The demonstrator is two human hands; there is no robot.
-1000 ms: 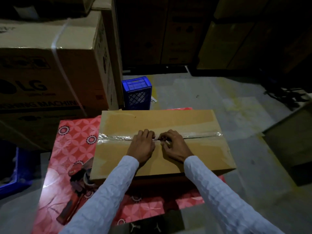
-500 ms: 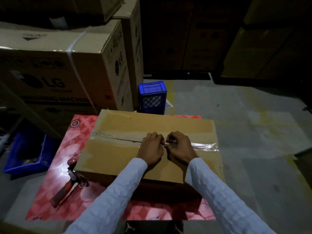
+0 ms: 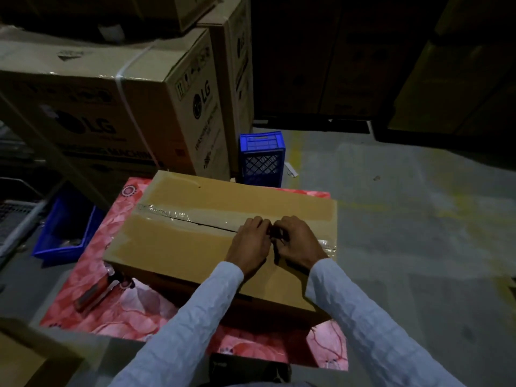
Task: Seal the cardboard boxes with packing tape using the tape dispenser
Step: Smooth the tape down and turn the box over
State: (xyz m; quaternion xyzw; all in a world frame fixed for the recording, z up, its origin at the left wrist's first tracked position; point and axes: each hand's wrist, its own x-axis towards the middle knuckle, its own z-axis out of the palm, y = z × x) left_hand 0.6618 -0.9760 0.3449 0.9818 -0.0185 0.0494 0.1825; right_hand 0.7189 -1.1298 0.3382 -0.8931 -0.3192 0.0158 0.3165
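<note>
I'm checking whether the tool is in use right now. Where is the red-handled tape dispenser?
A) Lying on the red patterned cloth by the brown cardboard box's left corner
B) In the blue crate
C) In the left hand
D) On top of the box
A: the red-handled tape dispenser lies on the red patterned cloth beside the brown cardboard box, while both hands work at the tape on the seam.

Head view looks forward and down, close over the cardboard box point(image 3: 217, 244).

Left hand point(image 3: 249, 243) and right hand point(image 3: 298, 241) side by side — fingers curled, knuckles up.
</note>
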